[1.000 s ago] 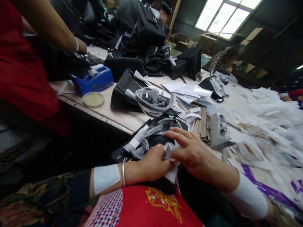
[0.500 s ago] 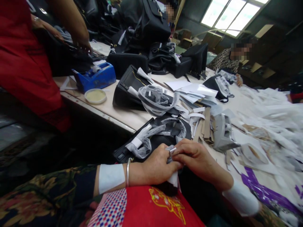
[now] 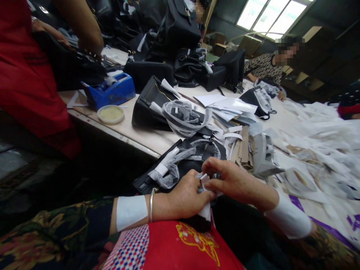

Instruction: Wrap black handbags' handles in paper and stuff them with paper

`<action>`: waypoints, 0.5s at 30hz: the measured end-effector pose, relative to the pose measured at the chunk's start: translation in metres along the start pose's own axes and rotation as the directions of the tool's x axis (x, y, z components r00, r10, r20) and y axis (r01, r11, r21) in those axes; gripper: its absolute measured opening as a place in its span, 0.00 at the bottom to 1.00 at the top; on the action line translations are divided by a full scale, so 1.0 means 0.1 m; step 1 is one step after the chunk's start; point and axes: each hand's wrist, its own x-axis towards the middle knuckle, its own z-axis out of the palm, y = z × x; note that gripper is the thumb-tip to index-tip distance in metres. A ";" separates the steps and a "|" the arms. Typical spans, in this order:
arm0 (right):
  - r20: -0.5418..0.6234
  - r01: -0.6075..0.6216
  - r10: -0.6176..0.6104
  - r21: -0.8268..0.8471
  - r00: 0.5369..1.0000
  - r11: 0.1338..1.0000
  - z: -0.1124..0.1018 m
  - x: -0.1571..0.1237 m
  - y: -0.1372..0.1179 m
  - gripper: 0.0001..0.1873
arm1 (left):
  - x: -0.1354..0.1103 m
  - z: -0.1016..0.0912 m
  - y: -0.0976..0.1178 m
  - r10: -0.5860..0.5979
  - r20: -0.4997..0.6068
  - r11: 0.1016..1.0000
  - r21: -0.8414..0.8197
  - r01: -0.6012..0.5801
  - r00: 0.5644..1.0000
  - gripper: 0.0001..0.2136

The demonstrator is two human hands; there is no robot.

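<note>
A black bag (image 3: 185, 167) leans in front of me at the table edge, its straps wrapped in translucent plastic film (image 3: 170, 174). My left hand (image 3: 184, 197) is closed round a bundle of white wrapping (image 3: 206, 213) at the bag's near side. What lies inside that bundle is hidden by the fingers. A small white strip (image 3: 204, 179) sticks up above the left thumb. Over it curves my right hand (image 3: 230, 180), thumb and index finger apart, with the thumb tip close to the strip. Whether the thumb touches it I cannot tell.
Another black bag (image 3: 152, 105) lies beyond, near a blue tape dispenser (image 3: 112, 92) and a round dish (image 3: 110, 114). To the right are cardboard strips (image 3: 244, 148), a grey tape dispenser (image 3: 264, 155) and heaped white wrapping (image 3: 329, 127). A co-worker in red (image 3: 28, 75) stands left.
My right index finger has lifted away from the thumb, and the small white strip now stands more upright. My left hand keeps its hold. The view has shifted slightly.
</note>
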 end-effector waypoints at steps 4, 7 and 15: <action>0.231 0.026 -0.006 -0.084 0.973 0.996 -0.16 0.09 -0.07 0.15 | 0.00 -0.01 0.00 -0.018 -0.004 1.000 -0.023 0.018 1.000 0.13; 0.336 0.088 -0.043 -0.117 0.941 0.989 -0.23 0.20 -0.09 0.13 | 0.00 -0.02 -0.01 0.016 0.023 0.999 -0.032 -0.016 1.000 0.11; 0.317 0.128 -0.005 -0.367 0.948 0.922 -0.02 0.25 -0.18 0.06 | 0.00 0.01 -0.08 0.060 -0.061 0.995 -0.078 -0.065 0.996 0.10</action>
